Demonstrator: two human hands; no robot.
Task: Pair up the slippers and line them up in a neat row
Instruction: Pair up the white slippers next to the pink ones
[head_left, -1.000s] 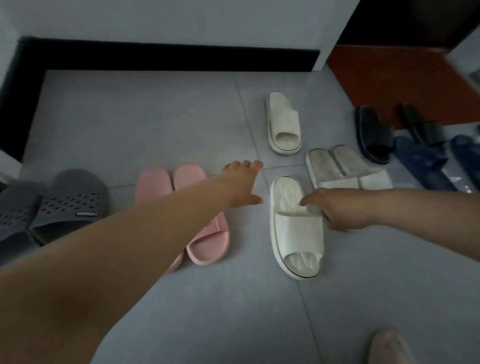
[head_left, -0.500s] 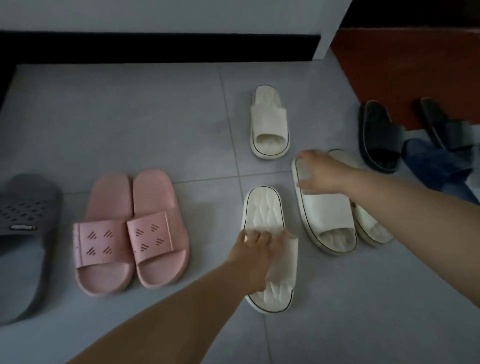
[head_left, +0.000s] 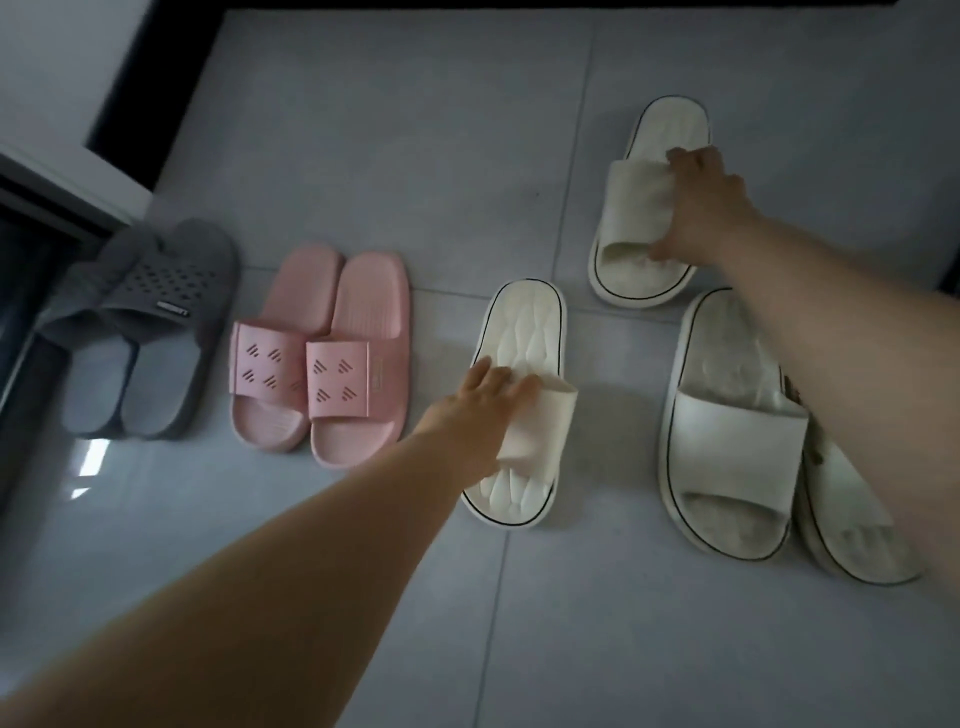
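Two cream slippers with dark-trimmed soles are in hand, one per hand, and both look like the same make. Left hand (head_left: 480, 410) reaches in from the lower left. Its grip is closed on the strap of the centre cream slipper (head_left: 524, 332), fingers curled over the strap's upper edge. That slipper lies flat on the grey tiled floor (head_left: 395, 171) in the middle of the frame, a gap to the right of the pink pair (head_left: 337, 379). Right hand (head_left: 701, 213) comes in from the right edge. Its grip is closed on the strap of the far cream slipper (head_left: 631, 208), fingers on top and thumb at the toe opening. The far slipper sits in the upper right of the frame, up and right of the centre one, well apart from it. Both long axes run roughly top to bottom, heels toward the top edge, the far one canted a little. The grey pair (head_left: 156, 312) and the pink pair already stand side by side at left. A larger white pair (head_left: 727, 431) lies at right, its second slipper partly hidden under the right forearm. Judgement: the pairing turns on carrying the far slipper down and left into the floor strip between the centre slipper and the larger white pair. The right hand already holds it. That strip looks tight, so the centre slipper may want nudging left toward the pink pair.
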